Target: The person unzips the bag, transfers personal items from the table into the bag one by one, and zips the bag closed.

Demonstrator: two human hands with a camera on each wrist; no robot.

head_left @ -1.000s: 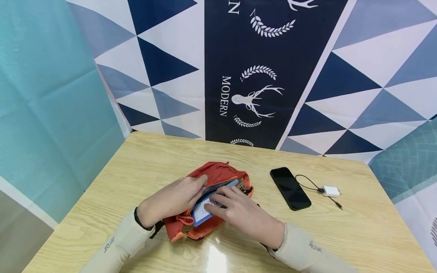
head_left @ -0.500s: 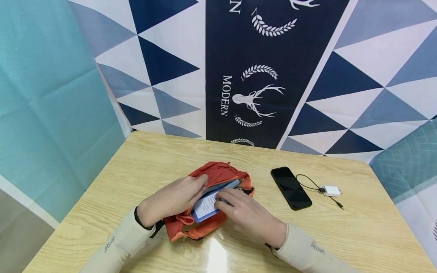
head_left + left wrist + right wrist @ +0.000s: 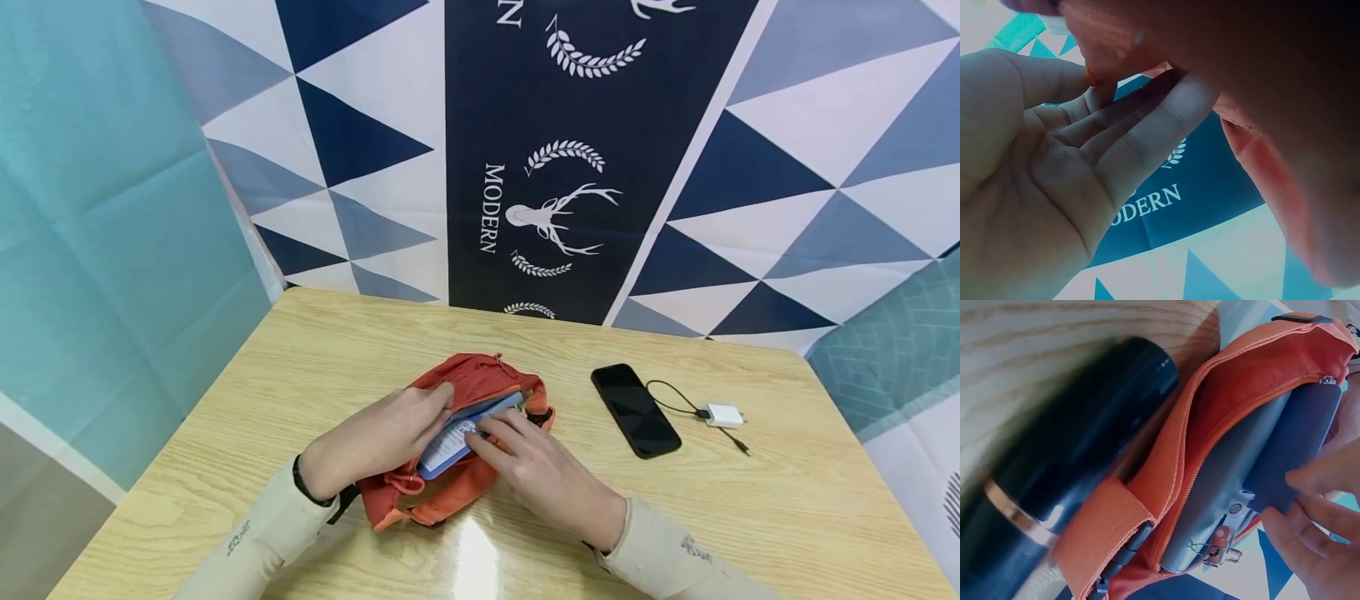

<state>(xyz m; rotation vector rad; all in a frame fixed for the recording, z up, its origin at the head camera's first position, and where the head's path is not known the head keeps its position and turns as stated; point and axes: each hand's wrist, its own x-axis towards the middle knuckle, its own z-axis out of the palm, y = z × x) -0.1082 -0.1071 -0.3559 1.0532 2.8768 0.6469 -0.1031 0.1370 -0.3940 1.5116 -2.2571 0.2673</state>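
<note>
A red-orange waist bag (image 3: 480, 379) lies on the table with its zipper undone. My left hand (image 3: 390, 425) pinches the bag's upper edge between thumb and fingers; in the left wrist view the fabric overhangs those fingers. My right hand (image 3: 543, 471) reaches into the opening, its fingertips pinching the edge of a flat blue card-like item (image 3: 442, 450) with a white printed face. From the right wrist, the dark blue back of this item (image 3: 1294, 444) shows beside a grey-blue case (image 3: 1229, 481). A metal piece with a red tag (image 3: 1219, 544) hangs at the bag's mouth.
A black phone (image 3: 636, 411) lies to the right of the bag, with a white charger (image 3: 725, 416) and short black cable (image 3: 675, 400) beyond it. In the right wrist view, a glossy black cylinder (image 3: 1097, 419) with a gold band lies beside the bag's orange strap (image 3: 1107, 519).
My right hand has shifted its fingers along the blue item, whose lower corner has moved slightly up and left. My left hand keeps its hold on the bag.
</note>
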